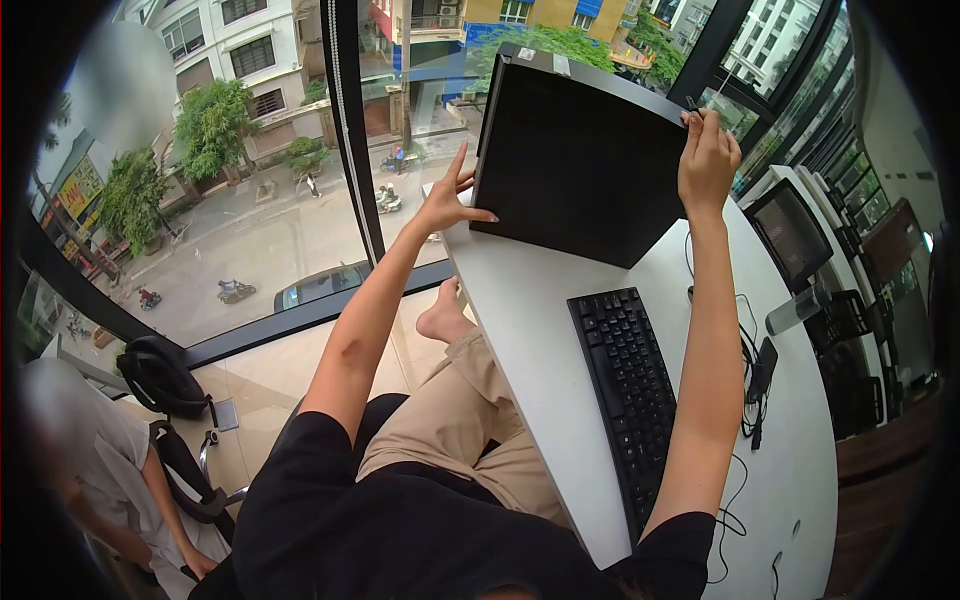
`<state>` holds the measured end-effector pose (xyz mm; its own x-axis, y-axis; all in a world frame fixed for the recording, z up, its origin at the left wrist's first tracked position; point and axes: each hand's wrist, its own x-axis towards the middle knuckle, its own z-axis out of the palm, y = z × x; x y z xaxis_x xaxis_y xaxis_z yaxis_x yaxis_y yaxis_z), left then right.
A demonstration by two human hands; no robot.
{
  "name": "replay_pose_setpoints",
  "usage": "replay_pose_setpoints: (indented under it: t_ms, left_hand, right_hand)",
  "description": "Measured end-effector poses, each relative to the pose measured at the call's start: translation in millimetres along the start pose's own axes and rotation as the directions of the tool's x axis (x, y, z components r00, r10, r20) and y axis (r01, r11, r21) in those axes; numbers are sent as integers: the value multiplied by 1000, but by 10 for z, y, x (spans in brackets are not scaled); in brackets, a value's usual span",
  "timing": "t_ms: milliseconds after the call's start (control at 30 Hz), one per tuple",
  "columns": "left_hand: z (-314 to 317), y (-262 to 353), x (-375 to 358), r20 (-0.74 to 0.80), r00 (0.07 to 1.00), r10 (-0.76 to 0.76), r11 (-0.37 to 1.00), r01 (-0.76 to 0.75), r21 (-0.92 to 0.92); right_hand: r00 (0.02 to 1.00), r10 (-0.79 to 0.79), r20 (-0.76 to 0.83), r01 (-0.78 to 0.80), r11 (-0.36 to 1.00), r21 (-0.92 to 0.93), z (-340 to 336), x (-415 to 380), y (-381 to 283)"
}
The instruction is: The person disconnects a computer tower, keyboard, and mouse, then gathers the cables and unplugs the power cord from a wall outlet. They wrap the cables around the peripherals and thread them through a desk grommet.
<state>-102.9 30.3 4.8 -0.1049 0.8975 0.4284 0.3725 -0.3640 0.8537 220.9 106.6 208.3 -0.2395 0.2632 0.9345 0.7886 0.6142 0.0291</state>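
Observation:
A black box-shaped case [585,165] stands tilted on the white desk [530,340], near the window. My left hand [455,200] is at its lower left edge, the thumb against the front face and the fingers spread. At the upper right corner, my right hand [708,160] has its fingers pinched around a small dark connector [692,104], whose details are hard to make out. A black keyboard [625,395] lies on the desk below the case, between my forearms.
Black cables and a small adapter [762,368] lie right of my right forearm, near a clear bottle [798,310]. A mesh chair [790,230] stands beyond the desk. Another person [110,470] sits at the lower left, near a black bag [162,377]. Tall windows border the desk.

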Motion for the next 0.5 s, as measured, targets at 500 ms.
replay_pose_setpoints:
  t_ms: [500]
  left_hand:
    - [1546, 1057, -1914, 17, 991, 129, 900, -124, 418]
  right_hand:
    - [954, -17, 298, -113, 904, 412, 23, 127, 694]
